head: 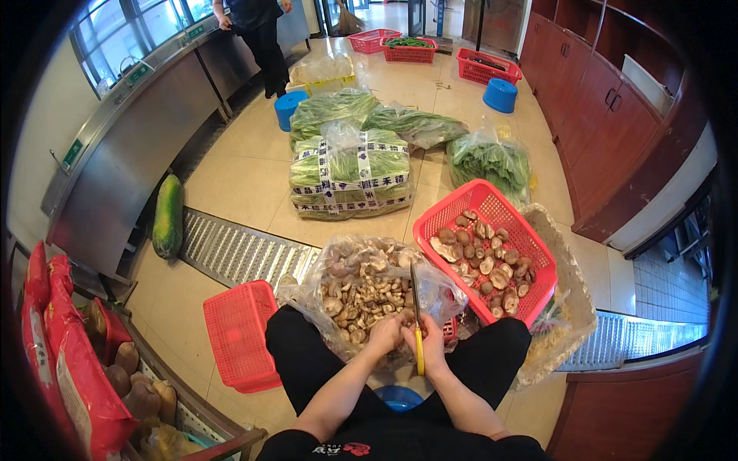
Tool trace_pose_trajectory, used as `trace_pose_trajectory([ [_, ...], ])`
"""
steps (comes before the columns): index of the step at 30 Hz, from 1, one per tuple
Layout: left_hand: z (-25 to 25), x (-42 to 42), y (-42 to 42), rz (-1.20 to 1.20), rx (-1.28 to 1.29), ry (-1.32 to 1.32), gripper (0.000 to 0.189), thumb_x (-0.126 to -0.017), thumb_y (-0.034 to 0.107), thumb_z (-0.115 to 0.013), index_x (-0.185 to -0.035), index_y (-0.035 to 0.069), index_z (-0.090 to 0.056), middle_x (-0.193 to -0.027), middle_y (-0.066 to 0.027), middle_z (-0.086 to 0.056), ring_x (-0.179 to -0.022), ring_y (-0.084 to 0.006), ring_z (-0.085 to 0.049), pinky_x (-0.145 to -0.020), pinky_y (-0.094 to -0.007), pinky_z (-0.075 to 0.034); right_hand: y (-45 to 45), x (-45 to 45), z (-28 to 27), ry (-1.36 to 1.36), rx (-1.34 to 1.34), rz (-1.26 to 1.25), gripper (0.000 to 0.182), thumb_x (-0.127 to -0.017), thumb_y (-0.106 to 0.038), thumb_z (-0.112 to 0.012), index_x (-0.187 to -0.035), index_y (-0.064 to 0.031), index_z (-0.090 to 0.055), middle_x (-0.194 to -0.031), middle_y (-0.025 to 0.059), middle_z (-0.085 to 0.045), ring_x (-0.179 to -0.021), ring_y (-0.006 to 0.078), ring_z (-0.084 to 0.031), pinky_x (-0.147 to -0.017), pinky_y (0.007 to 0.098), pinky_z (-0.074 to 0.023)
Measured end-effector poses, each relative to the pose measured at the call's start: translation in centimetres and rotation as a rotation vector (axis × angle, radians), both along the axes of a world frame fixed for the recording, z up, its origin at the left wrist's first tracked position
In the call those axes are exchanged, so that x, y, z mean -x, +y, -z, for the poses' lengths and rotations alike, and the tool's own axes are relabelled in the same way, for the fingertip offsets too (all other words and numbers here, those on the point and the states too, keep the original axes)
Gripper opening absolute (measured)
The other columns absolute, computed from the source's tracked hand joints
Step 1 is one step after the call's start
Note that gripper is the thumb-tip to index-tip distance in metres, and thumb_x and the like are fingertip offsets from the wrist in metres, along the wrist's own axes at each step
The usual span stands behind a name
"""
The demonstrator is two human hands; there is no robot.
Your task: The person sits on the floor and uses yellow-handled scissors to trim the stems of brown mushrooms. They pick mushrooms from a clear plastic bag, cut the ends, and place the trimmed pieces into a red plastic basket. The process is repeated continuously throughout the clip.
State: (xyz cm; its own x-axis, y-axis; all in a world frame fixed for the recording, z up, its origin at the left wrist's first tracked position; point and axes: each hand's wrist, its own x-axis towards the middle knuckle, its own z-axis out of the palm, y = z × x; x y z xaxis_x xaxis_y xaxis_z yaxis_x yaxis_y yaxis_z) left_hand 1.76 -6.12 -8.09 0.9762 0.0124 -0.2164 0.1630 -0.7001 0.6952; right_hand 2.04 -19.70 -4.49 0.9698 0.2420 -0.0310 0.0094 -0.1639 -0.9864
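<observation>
My right hand (pixel 428 341) grips a knife (pixel 419 351) by its yellow handle, the long narrow blade pointing away from me. Close against it, my left hand (pixel 387 334) has its fingers curled on what looks like a mushroom, mostly hidden by the fingers. Both hands are over the near edge of an open clear plastic bag (pixel 308 291) between my knees. Many brown shiitake mushrooms (pixel 369 297) fill the bag. To its right, a tilted red perforated basket (pixel 441 216) holds more mushrooms (pixel 487 253), caps and undersides showing.
A foam box (pixel 568 322) supports the basket's right side. An upturned red basket (pixel 239 337) lies left. Ahead are bagged leafy vegetables (pixel 351 173), blue stools (pixel 500 95) and a metal drain grate (pixel 248 248). A large green gourd (pixel 168 216) lies left; a person (pixel 256 34) stands beyond.
</observation>
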Motion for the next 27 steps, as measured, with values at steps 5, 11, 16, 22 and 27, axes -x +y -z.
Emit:
trace_pose_trajectory([
  [5, 0.5, 0.7, 0.4, -0.179, 0.074, -0.188, 0.036, -0.083, 0.029, -0.064, -0.114, 0.011, -0.058, -0.104, -0.0172, -0.061, -0.091, -0.0357, -0.061, -0.076, -0.0430, -0.049, 0.4, 0.3, -1.7, 0.025, -0.080, -0.013, 0.035, -0.080, -0.004, -0.071, -0.113, -0.0016, -0.057, -0.075, -0.0038, -0.051, -0.067, 0.0043, -0.048, -0.060, 0.0187, -0.0400],
  [11, -5.5, 0.5, 3.0, -0.663, 1.186, -0.216, 0.035, -0.090, 0.007, -0.059, -0.123, 0.001, -0.051, -0.112, -0.0113, -0.061, -0.094, -0.0238, -0.064, -0.075, -0.0326, -0.056, -0.1, 1.1, -1.5, 0.004, 0.035, -0.041, 0.040, -0.079, -0.004, -0.072, -0.115, -0.0011, -0.056, -0.075, -0.0024, -0.053, -0.067, 0.0061, -0.049, -0.062, 0.0211, -0.0420],
  [16, -8.3, 2.0, 5.7, -0.769, 1.431, -0.415, 0.043, -0.093, 0.006, -0.053, -0.134, 0.001, -0.040, -0.125, -0.0139, -0.054, -0.109, -0.0266, -0.060, -0.087, -0.0343, -0.054, 1.1, 1.5, -3.7, -0.151, 0.279, -0.126, 0.045, -0.074, -0.007, -0.076, -0.113, 0.0003, -0.056, -0.075, 0.0048, -0.055, -0.067, 0.0139, -0.052, -0.061, 0.0282, -0.0448],
  [22, -8.8, 2.3, 7.3, -0.799, 1.478, -0.566, 0.042, -0.092, 0.001, -0.052, -0.133, 0.002, -0.042, -0.128, -0.0122, -0.052, -0.112, -0.0216, -0.057, -0.091, -0.0332, -0.050, 2.4, 1.6, -4.6, -0.347, 0.430, -0.197, 0.044, -0.070, -0.006, -0.075, -0.111, -0.0051, -0.060, -0.078, 0.0086, -0.057, -0.066, 0.0223, -0.056, -0.060, 0.0327, -0.0463],
  [27, -8.8, 3.1, 7.1, -0.828, 1.388, -0.591, 0.044, -0.090, -0.001, -0.051, -0.132, 0.003, -0.040, -0.132, -0.0149, -0.049, -0.119, -0.0255, -0.053, -0.096, -0.0349, -0.047, 3.4, 1.5, -4.2, -0.503, 0.456, -0.201, 0.043, -0.071, -0.007, -0.075, -0.111, -0.0059, -0.060, -0.080, 0.0105, -0.058, -0.067, 0.0260, -0.058, -0.060, 0.0349, -0.0471],
])
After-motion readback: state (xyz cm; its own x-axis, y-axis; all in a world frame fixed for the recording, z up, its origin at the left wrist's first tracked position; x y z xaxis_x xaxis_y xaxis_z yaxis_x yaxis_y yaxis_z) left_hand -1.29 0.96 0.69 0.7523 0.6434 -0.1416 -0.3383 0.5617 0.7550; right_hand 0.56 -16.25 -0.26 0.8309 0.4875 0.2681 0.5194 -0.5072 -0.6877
